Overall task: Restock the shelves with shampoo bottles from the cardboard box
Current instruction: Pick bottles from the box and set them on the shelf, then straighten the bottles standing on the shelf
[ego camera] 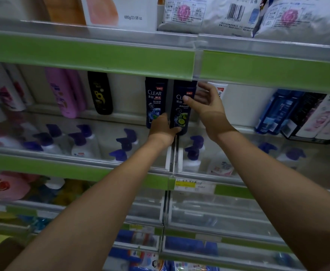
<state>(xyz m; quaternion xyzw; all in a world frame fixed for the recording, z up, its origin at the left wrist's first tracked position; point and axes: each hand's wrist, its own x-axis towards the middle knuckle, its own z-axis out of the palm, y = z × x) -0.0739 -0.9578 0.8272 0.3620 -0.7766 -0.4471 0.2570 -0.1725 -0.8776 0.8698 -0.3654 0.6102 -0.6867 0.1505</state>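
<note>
Dark-blue plastic, the shampoo bottle [181, 108] is held upright on the middle shelf [238, 130], just beside a matching bottle [155, 102], with the left hand [163, 130] gripping its base and the right hand [205, 102] pinching its upper side, seemingly so it is steadied and squared into the row.

Green-edged shop shelving [94, 59], clear front rails [78, 153], dim light

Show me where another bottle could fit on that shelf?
Free patches: the shelf between the black bottle and the two dark Clear bottles, and between the white tube and the blue bottles. It is crowded at the Clear bottles, where both hands are, and at the far left.
</note>
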